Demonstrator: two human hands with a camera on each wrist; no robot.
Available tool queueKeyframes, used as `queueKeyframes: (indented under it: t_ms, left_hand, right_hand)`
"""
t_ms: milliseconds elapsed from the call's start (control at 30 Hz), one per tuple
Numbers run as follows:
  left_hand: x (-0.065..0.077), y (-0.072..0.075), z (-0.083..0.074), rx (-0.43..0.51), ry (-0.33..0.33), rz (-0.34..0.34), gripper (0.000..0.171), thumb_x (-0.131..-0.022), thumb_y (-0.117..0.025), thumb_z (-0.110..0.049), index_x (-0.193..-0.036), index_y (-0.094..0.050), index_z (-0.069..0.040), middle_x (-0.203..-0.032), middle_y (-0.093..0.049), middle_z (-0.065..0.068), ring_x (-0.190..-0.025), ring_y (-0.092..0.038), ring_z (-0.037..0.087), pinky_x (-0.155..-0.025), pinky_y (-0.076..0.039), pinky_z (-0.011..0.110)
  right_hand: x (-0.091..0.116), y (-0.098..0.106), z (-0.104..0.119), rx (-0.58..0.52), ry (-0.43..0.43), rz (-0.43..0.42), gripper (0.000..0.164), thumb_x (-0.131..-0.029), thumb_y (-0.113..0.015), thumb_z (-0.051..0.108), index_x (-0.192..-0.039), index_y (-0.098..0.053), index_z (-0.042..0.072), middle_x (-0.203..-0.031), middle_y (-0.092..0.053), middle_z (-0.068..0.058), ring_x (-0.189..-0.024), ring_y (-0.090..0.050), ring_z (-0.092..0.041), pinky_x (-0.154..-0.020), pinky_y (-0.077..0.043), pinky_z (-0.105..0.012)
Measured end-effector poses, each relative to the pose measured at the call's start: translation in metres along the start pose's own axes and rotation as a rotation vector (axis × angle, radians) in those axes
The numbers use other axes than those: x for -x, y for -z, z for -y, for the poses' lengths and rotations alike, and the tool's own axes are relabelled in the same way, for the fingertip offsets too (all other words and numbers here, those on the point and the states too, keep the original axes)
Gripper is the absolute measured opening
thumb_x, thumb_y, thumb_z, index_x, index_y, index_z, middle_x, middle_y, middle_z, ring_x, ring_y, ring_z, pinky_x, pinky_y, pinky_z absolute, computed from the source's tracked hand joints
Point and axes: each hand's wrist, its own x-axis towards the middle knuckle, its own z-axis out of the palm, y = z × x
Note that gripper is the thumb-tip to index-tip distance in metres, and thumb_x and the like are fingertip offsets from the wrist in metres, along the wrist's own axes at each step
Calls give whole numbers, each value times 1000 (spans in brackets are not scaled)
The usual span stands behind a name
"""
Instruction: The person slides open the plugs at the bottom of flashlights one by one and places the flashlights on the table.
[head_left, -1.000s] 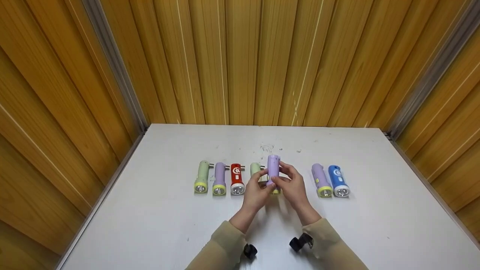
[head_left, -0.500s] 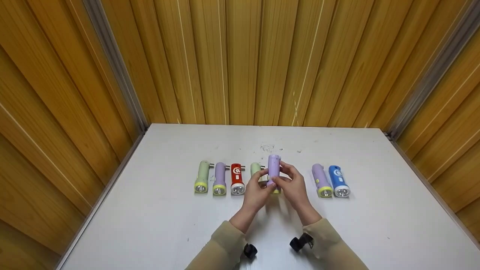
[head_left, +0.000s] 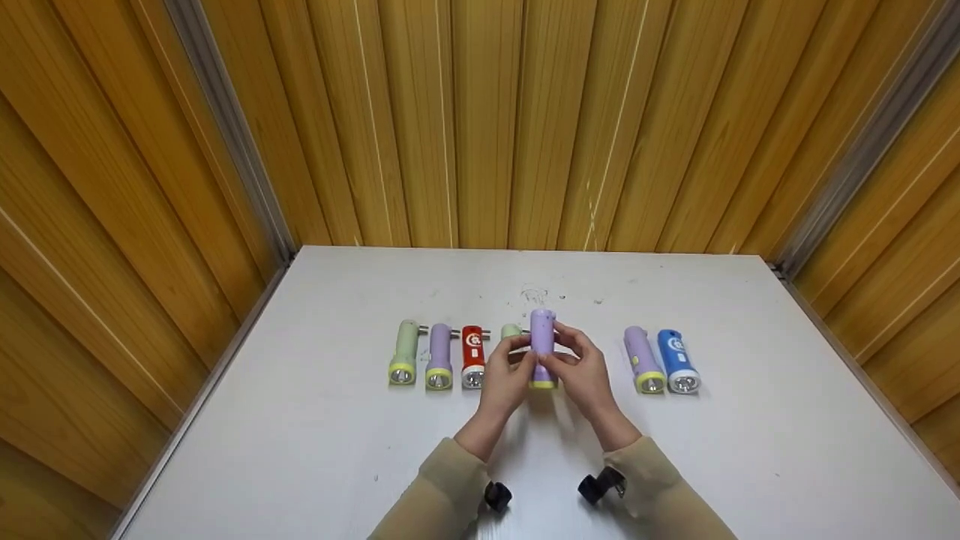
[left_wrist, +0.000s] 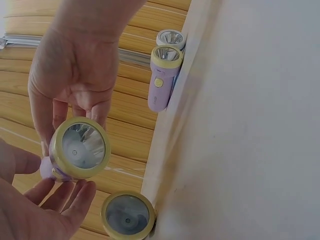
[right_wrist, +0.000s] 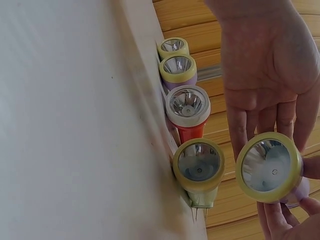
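The held torch (head_left: 542, 334), purple with a yellow rim, is to the right of the red torch (head_left: 472, 345), raised off the counter (head_left: 337, 450) with its lens end toward the person. The left grip (head_left: 506, 382) and the right grip (head_left: 585, 379) are both clamped on it, one from each side, with the thumbs close together on its body.

That looks like a sound hold: the load is shared, so neither side should need to squeeze hard. Even thumb pressure seems best, since a round barrel can roll if pushed off-centre. Any turn is probably safest made slowly by one side while the other steadies.

Room is the thing to watch. A green torch (head_left: 511, 330) lies just right of the red torch, partly covered by the left grip in the head view, and its prongs (right_wrist: 206, 214) stick out away from the red torch; they could snag a low or careless swing. The left grip is near the red torch too, so small movements suit that side. Well to the right of the red torch, past the right grip, a second purple torch (head_left: 642, 356) and a blue torch (head_left: 678, 360) lie side by side, leaving that elbow more space.
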Motion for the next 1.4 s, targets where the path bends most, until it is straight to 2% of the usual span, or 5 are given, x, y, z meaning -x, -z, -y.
queueKeyframes:
  t_ms: [300, 533, 800, 1033, 1400]
  left_hand:
    - [-3, 6, -1, 43, -26, -39, 35, -95, -65, -4, -129, -62, 6, -131, -66, 27, -111, -70, 39, -97, -59, 44]
    - [-6, 10, -2, 34, -24, -39, 42, -96, -66, -6, -136, -58, 4, -134, -64, 26, -113, -69, 38, -98, -58, 45]
    - [-12, 19, -1, 25, -45, -23, 52, -93, -69, -3, -141, -52, 4, -132, -64, 31, -105, -72, 42, -90, -61, 46]
    - [-15, 25, -1, 25, -19, 13, 54, -89, -74, -2, -139, -56, -1, -128, -65, 30, -101, -73, 40, -86, -62, 42]
    - [-15, 26, -4, -15, 27, 4, 47, -88, -76, -3, -132, -61, -6, -127, -67, 25, -99, -74, 36, -82, -61, 37]
  right_hand:
    - [4, -5, 0, 15, 19, 52, 57, -88, -73, -6, -142, -55, -3, -135, -61, -29, -107, -72, -34, -86, -58, -20]
    - [7, -8, -2, 11, 31, 94, 57, -87, -72, -9, -142, -56, -2, -134, -61, -28, -103, -72, -32, -84, -59, -23]
    - [11, -12, -3, 37, 40, 141, 55, -87, -70, -10, -140, -58, -1, -133, -62, -26, -105, -71, -35, -83, -59, -25]
    - [11, -13, -3, 46, 46, 155, 55, -85, -69, -12, -138, -59, -2, -135, -62, -26, -105, -71, -35, -81, -58, -25]
    - [12, -12, -3, 53, 76, 179, 55, -85, -68, -12, -138, -56, -6, -135, -60, -30, -103, -71, -32, -83, -59, -24]
